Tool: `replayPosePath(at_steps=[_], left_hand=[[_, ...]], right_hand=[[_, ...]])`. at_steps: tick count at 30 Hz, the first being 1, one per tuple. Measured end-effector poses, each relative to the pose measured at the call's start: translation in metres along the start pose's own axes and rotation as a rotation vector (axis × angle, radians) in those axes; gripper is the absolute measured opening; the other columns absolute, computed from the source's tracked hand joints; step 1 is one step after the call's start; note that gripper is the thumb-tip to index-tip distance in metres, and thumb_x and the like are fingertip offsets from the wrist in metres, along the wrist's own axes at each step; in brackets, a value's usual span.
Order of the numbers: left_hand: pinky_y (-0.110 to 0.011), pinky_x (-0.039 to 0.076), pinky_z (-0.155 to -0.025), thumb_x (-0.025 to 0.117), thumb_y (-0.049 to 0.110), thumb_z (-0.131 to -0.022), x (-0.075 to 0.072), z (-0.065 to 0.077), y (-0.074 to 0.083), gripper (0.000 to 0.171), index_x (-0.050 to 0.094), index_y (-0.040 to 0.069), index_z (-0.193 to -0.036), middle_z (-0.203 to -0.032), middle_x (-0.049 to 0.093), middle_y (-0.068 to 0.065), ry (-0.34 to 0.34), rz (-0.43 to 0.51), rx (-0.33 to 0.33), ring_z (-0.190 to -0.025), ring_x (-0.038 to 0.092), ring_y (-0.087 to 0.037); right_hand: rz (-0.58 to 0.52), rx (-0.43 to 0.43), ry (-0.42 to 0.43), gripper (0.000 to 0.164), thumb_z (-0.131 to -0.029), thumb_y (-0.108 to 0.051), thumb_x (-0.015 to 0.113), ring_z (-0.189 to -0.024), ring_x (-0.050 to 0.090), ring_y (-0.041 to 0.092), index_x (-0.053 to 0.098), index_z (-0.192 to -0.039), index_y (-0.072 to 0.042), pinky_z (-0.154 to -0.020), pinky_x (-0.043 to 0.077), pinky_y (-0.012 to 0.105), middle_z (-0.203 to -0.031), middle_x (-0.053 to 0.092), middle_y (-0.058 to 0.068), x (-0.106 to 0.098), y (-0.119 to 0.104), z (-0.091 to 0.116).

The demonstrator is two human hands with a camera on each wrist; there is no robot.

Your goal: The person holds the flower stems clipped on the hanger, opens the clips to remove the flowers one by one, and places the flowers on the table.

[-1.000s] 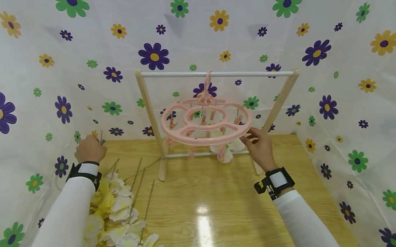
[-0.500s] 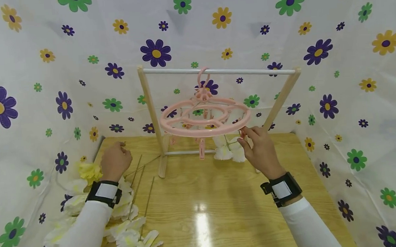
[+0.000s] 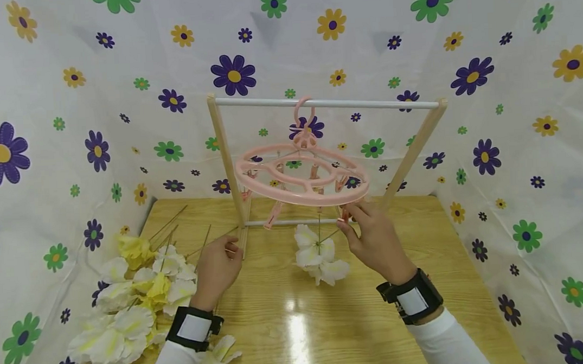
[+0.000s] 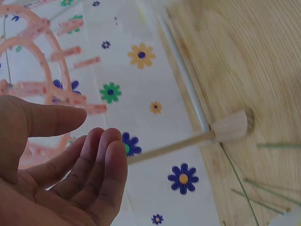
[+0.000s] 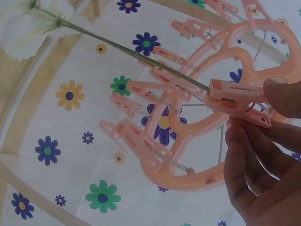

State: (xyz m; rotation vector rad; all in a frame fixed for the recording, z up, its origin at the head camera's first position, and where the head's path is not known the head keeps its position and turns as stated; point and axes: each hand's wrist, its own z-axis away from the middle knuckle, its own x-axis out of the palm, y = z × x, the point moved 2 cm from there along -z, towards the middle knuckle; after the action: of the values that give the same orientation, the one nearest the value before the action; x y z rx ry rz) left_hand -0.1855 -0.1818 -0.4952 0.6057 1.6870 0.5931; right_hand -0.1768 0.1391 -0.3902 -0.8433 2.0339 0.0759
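A pink round clip hanger [image 3: 304, 195] hangs by its hook from the white bar of a wooden stand. My right hand [image 3: 377, 240] is at the hanger's right front, pinching a pink clothespin [image 5: 240, 101] between thumb and fingers. The green stem of a white artificial flower [image 3: 319, 257] sits in that clothespin's jaws, and the bloom hangs head down below the ring. Left of the stand, my left hand [image 3: 219, 266] holds nothing, its fingers loosely bent and thumb apart in the left wrist view.
White and yellow artificial flowers [image 3: 126, 314] lie piled on the left of the wooden table [image 3: 356, 320], stems pointing away. The stand's posts [image 3: 414, 149] rise on both sides of the hanger. A flower-print cloth [image 3: 276, 52] surrounds the table.
My left hand has come from the far left over the flowers toward the stand. The hanger has turned and tilted, and the hanging white flower has swung nearer and slightly left.
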Motion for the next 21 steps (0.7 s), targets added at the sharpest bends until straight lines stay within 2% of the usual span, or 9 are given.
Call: replayPosePath(at_steps=[5, 12, 16, 19, 21], left_hand=[[-0.039, 0.055, -0.063, 0.070, 0.011, -0.089, 0.012, 0.009, 0.023, 0.025, 0.071, 0.000, -0.112, -0.087, 0.072, -0.010, 0.009, 0.041, 0.027, -0.076, 0.071, -0.024], [-0.037, 0.056, -0.063, 0.072, 0.010, -0.088, 0.033, 0.017, 0.043, 0.021, 0.072, 0.002, -0.108, -0.085, 0.072, -0.008, -0.027, 0.091, 0.052, -0.075, 0.070, -0.021], [-0.033, 0.056, -0.063, 0.071, 0.011, -0.090, 0.049, 0.021, 0.058, 0.019, 0.073, 0.003, -0.107, -0.086, 0.071, -0.007, -0.084, 0.129, 0.088, -0.075, 0.069, -0.018], [-0.030, 0.056, -0.064, 0.070, 0.015, -0.092, 0.064, 0.023, 0.072, 0.020, 0.073, 0.004, -0.109, -0.088, 0.071, -0.006, -0.138, 0.157, 0.126, -0.077, 0.069, -0.016], [-0.029, 0.055, -0.065, 0.069, 0.017, -0.093, 0.073, 0.023, 0.080, 0.020, 0.073, 0.005, -0.109, -0.089, 0.071, -0.005, -0.150, 0.162, 0.152, -0.077, 0.068, -0.015]], right_hand=[[0.049, 0.020, 0.019, 0.018, -0.086, -0.009, 0.078, -0.082, 0.059, 0.027, 0.066, -0.098, -0.003, -0.064, 0.051, 0.041, -0.096, 0.063, 0.010, 0.007, 0.005, 0.002], [0.045, 0.126, 0.011, 0.026, -0.085, -0.013, 0.079, -0.086, 0.063, 0.031, 0.070, -0.108, -0.002, -0.067, 0.053, 0.044, -0.100, 0.067, 0.013, 0.019, 0.022, 0.008], [-0.023, 0.194, 0.008, 0.027, -0.088, -0.018, 0.078, -0.086, 0.063, 0.031, 0.070, -0.109, -0.003, -0.070, 0.053, 0.044, -0.095, 0.067, 0.014, 0.024, 0.028, 0.009], [-0.102, 0.228, 0.021, 0.019, -0.090, -0.019, 0.076, -0.083, 0.064, 0.029, 0.068, -0.102, -0.006, -0.070, 0.054, 0.043, -0.091, 0.067, 0.012, 0.027, 0.030, 0.006], [-0.165, 0.238, 0.034, 0.015, -0.090, -0.018, 0.075, -0.082, 0.065, 0.028, 0.068, -0.097, -0.007, -0.070, 0.055, 0.042, -0.089, 0.068, 0.011, 0.029, 0.031, 0.003]])
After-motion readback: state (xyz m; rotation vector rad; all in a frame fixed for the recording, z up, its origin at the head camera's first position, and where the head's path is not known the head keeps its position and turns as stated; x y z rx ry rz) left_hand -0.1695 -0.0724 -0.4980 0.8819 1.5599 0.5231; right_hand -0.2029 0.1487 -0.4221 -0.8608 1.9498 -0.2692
